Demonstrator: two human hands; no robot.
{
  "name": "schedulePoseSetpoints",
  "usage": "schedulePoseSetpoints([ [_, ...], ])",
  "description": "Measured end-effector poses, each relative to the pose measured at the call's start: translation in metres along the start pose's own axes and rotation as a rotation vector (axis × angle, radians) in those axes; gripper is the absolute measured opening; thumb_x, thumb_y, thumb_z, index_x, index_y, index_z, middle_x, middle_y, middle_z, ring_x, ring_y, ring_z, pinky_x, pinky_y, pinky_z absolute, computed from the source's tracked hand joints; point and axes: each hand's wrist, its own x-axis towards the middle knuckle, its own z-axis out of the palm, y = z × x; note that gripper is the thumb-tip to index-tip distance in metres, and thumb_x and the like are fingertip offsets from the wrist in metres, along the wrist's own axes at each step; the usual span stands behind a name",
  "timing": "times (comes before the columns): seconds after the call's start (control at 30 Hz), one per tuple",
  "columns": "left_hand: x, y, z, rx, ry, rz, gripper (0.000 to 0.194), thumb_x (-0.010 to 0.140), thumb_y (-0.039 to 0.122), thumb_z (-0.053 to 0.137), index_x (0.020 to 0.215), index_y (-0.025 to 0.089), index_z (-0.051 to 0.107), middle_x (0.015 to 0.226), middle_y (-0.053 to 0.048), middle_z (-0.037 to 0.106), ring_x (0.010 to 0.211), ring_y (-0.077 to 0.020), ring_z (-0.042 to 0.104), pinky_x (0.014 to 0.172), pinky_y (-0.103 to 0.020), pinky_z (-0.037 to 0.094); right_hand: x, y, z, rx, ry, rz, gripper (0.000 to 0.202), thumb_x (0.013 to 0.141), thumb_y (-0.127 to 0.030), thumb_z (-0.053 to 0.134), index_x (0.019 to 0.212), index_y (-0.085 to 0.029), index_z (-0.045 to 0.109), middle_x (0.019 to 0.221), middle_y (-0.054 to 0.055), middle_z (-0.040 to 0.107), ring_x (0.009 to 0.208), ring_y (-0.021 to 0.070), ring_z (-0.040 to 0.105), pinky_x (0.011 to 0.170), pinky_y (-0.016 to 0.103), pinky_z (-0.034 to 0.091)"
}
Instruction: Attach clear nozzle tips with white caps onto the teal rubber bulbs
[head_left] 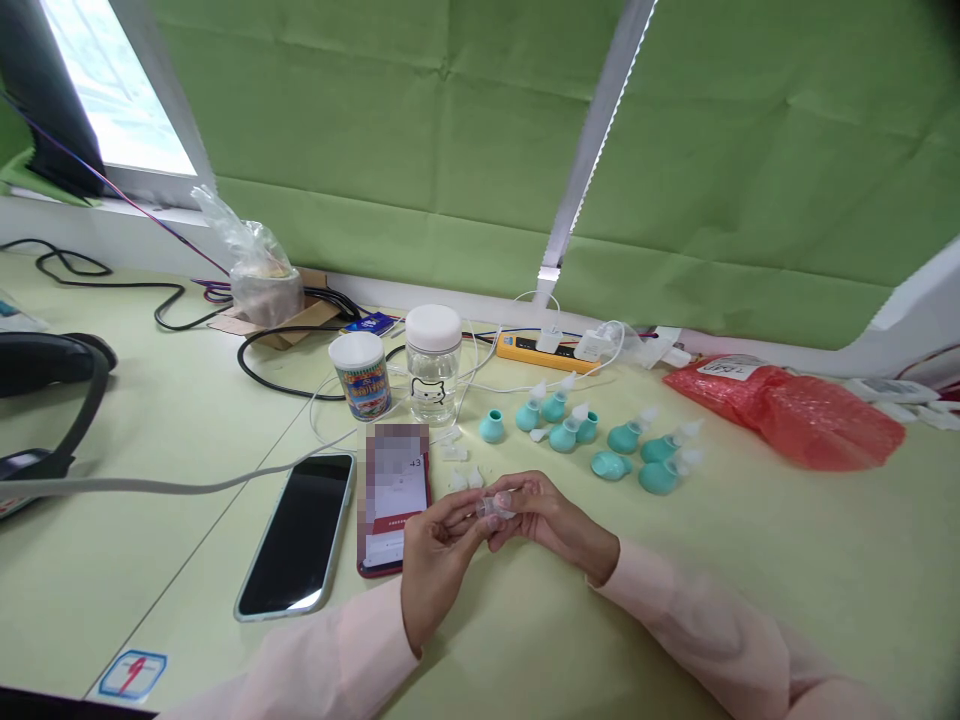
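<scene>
A small clear plastic piece, which looks like a nozzle part, is pinched between the fingers of my left hand and my right hand. Both hands are closed around it, and the fingers hide part of its shape. Just beyond my fingertips lie loose translucent nozzle parts. Behind my right hand stand several teal rubber bulbs with clear nozzles. One teal bulb without a nozzle sits nearest the bottle, and another bulb lies on its side.
Left of my hands lie a red-edged phone and a dark-screened phone. A printed cup and a clear bottle stand behind them. An orange power strip, white cables and a red plastic bag are along the back.
</scene>
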Motion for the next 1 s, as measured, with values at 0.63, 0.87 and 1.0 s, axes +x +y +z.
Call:
schedulePoseSetpoints([
  [0.63,0.007,0.011,0.000,-0.038,0.076,0.030,0.021,0.066,0.027,0.064,0.073,0.017,0.047,0.061,0.003,0.053,0.054,-0.0102,0.054,0.051,-0.023,0.049,0.062,-0.013,-0.041,-1.520,0.566,-0.567,0.038,0.071,-0.023,0.051,0.107,-0.014,0.046,0.098,0.012,0.054,0.092,0.0260,0.050,0.077,0.041,0.041],
  [0.87,0.007,0.009,-0.002,-0.008,0.094,-0.024,0.036,0.062,0.024,0.068,0.094,0.012,0.056,0.074,-0.004,0.061,0.065,-0.0137,0.059,0.065,-0.027,0.050,0.001,-0.031,-0.019,-1.326,0.396,-0.732,0.028,0.065,-0.019,0.054,0.093,-0.019,0.048,0.099,0.009,0.048,0.094,0.0197,0.048,0.072,0.029,0.044],
  [1.0,0.008,0.007,-0.001,-0.042,-0.004,-0.020,0.027,0.066,0.026,0.064,0.086,0.010,0.059,0.065,-0.004,0.061,0.053,-0.0121,0.055,0.053,-0.026,0.048,-0.018,-0.029,-0.013,-1.395,0.269,-0.808,0.033,0.062,-0.012,0.049,0.094,-0.020,0.046,0.094,0.007,0.055,0.088,0.0200,0.050,0.075,0.034,0.041],
])
